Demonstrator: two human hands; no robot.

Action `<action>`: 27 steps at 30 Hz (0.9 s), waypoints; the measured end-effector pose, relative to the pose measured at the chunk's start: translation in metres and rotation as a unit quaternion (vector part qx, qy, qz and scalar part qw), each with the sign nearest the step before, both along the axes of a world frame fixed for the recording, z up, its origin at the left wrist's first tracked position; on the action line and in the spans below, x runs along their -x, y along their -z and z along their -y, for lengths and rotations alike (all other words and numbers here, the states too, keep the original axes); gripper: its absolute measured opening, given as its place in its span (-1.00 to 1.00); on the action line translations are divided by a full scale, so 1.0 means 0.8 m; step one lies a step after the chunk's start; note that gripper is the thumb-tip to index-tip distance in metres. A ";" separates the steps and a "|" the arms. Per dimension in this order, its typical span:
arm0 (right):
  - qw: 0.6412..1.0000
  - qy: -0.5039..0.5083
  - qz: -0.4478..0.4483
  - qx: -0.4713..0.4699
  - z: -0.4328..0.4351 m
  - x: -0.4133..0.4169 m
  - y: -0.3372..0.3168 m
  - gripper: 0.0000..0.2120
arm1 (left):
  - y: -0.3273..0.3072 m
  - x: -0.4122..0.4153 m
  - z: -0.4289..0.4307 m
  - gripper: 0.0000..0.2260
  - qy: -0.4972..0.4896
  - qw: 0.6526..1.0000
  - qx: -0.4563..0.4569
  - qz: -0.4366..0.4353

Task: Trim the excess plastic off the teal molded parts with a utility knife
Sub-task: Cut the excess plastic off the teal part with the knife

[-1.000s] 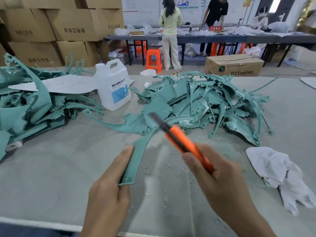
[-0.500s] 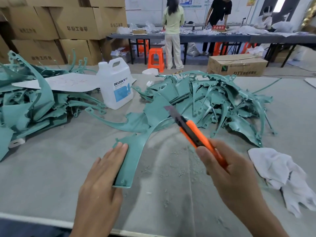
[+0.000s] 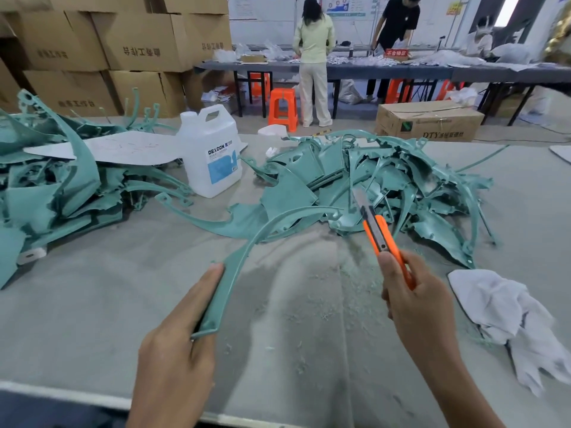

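Knife (image 3: 378, 233), orange, blade out, gripped in right hand (image 3: 414, 307), right of white jug (image 3: 210, 152); left hand (image 3: 176, 344) grips near end of curved teal part (image 3: 238, 261), in front of jug.

The long curved teal plastic strip (image 3: 234, 267) I hold is smooth, with a dull satin sheen. So are the moulded teal plastic parts (image 3: 386, 186) heaped beyond it, though their edges look ragged. My orange plastic utility knife (image 3: 378, 233) is glossy, and its blade (image 3: 360, 196) is bare grey metal. The grey-green bench (image 3: 108, 288) has a matt, felt-like cover, gritty with pale plastic shavings (image 3: 312, 313). The crumpled white rag (image 3: 509, 316) is soft cloth. The translucent white plastic jug (image 3: 210, 156) bears a glossy label. The brown boxes (image 3: 145, 41) are matt cardboard.
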State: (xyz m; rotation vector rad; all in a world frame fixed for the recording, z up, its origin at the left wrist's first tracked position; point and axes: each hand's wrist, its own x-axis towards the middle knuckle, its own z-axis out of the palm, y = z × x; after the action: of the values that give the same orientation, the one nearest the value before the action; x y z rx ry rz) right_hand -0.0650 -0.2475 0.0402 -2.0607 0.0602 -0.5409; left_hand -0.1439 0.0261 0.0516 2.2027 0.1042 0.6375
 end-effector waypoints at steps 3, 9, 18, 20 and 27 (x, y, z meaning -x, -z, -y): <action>0.997 -0.074 0.003 -0.013 -0.026 0.029 -0.017 -0.68 | 0.003 -0.001 0.003 -0.28 0.001 1.000 -0.024 0.006; 0.983 -0.160 0.013 0.084 -0.057 0.056 -0.032 -0.69 | 0.002 -0.001 0.006 -0.31 0.014 0.997 -0.060 0.048; 0.992 -0.022 -0.009 0.121 -0.008 -0.007 -0.013 -0.65 | 0.002 0.008 -0.002 -0.35 0.024 0.995 -0.066 0.067; 0.996 0.002 0.010 0.088 -0.004 -0.005 -0.018 -0.70 | 0.000 0.006 -0.001 -0.34 0.022 0.996 -0.057 0.063; 0.989 -0.139 0.045 0.027 -0.050 0.043 -0.017 -0.77 | 0.004 0.002 0.006 -0.33 0.019 0.997 -0.033 0.065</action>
State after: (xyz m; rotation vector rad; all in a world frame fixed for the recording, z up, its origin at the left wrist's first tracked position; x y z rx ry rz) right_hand -0.0996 -0.2072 0.0542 -2.0500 -0.2925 -0.4641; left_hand -0.1457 0.0210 0.0486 2.2136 -0.0273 0.7710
